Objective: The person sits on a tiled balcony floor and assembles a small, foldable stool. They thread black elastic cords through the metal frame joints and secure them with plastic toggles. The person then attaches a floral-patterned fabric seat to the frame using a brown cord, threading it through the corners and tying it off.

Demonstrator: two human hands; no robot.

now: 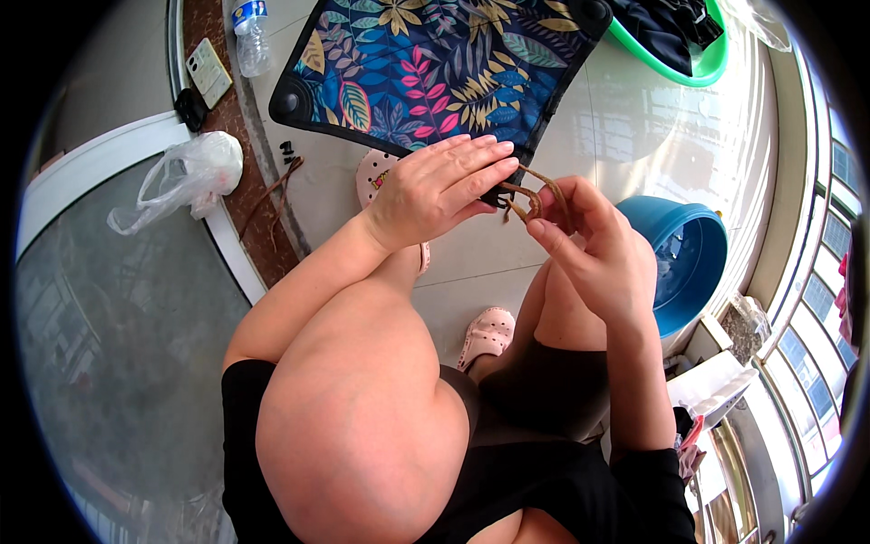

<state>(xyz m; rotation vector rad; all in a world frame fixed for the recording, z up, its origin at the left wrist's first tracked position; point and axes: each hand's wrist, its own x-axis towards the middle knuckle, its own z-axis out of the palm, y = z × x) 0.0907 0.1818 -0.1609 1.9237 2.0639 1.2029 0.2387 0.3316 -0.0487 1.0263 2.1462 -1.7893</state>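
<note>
A dark blue panel (435, 68) printed with colourful leaves stretches away in front of me, edged in black with rounded dark corners. Its near corner is under my left hand (437, 186), whose fingers lie close together over the top with the thumb below. A thin brown cord (535, 201) loops out from that corner. My right hand (605, 249) pinches the cord between thumb and fingers, just right of the corner. Where the cord joins the panel is partly hidden by my left fingers.
A blue bucket (675, 263) stands at the right, and a green basin (711, 68) with dark cloth sits beyond it. Leftward are a plastic bottle (253, 45), a phone (209, 72), a white plastic bag (204, 168) and more brown cords (276, 195). Pink clogs (489, 334) are on my feet.
</note>
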